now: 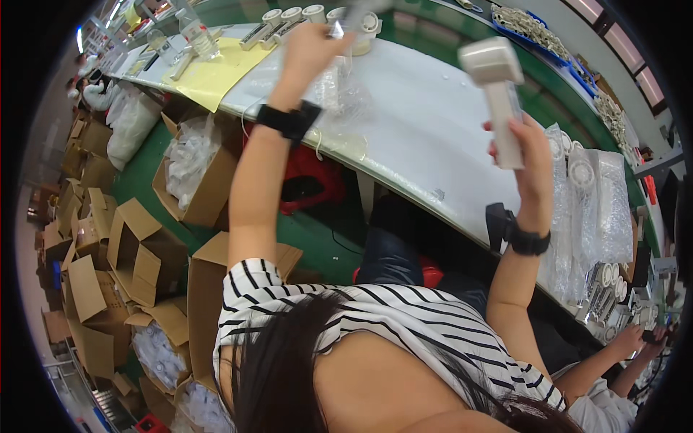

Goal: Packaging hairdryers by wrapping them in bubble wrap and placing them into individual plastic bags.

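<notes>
In my right hand [533, 151] is a white handheld device [502, 97] with a broad head on a straight handle. The fingers wrap the handle and the head points up, above the right part of the white table [426, 130]. My left hand [310, 54] reaches to the table's far side, its fingers closed around a shiny, pale item [354, 25] too smeared by motion to name. Under and beside that hand lie crumpled clear plastic bags [339, 97]. A row of similar devices with round white heads [291, 14] lies just beyond it.
A yellow sheet [224, 68] and plastic bottles [196, 32] occupy the table's left. Bubble-wrapped devices [581, 187] lie at the right, near another person's hands [629, 340]. Blue trays of small pale parts [530, 32] stand beyond. Open cardboard boxes [137, 252] crowd the left floor.
</notes>
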Motion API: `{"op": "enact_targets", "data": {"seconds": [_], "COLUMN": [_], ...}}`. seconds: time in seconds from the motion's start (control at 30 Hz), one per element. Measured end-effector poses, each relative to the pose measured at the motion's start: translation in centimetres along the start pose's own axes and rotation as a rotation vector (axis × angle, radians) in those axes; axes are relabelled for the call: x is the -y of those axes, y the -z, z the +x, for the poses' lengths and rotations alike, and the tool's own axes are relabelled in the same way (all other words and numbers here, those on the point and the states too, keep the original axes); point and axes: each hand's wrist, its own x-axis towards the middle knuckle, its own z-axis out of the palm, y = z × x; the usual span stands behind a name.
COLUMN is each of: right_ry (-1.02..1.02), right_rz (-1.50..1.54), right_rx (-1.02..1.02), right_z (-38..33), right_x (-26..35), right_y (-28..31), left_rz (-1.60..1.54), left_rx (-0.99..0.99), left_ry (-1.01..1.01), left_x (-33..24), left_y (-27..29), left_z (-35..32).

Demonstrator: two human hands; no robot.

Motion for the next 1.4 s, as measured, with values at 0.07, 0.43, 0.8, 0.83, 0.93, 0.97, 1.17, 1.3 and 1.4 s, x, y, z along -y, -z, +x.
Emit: {"op": "enact_targets", "data": {"seconds": [0.07, 0.43, 0.8, 0.83, 0.93, 0.97, 1.17, 1.3, 1.4], "right_ry": [0.052, 0.179, 0.163, 0.156, 0.125, 0.119, 0.027, -0.055, -0.092], "right_rz": [0.079, 0.008, 0.002, -0.01, -0.084, -0.052, 0.147, 0.076, 0.067], "right_rx": [-0.093, -0.21, -0.316, -0.354, -0.385, -0.379, -0.266, -0.156, -0.108], "right_z": [-2.2, -6.3, -10.7, -11.1, -12.3, -12.6, -13.2, -14.0, -13.9], "right_x": [1.2, 3.0, 2.8, 2.8, 2.3, 2.2, -1.2, -2.5, -2.8], "right_y": [0.6, 2.1, 4.0, 4.0, 4.2, 4.3, 2.6, 2.1, 2.0], "left_rz": [0.006, 0.147, 0.427, 0.518, 0.742, 0.727, 0.706, 0.522, 0.491], "left_rx": [0.125, 0.558, 0.053, 0.177, 0.351, 0.237, -0.056, -0.322, -0.301], "left_ry": [-0.022, -0.102, -0.115, -0.013, -0.048, -0.125, -0.01, 0.019, 0.057], "left_x": [-4.9, -11.2, 13.7, 14.7, 20.9, 23.2, 26.5, 20.8, 16.5], "left_y": [-4.1, -11.2, -0.9, -2.9, -4.8, -3.8, 3.0, 4.6, 8.1], "left_z": [-2.2, -6.7, 2.1, 2.6, 3.8, 4.3, 8.1, 11.4, 12.2]}}
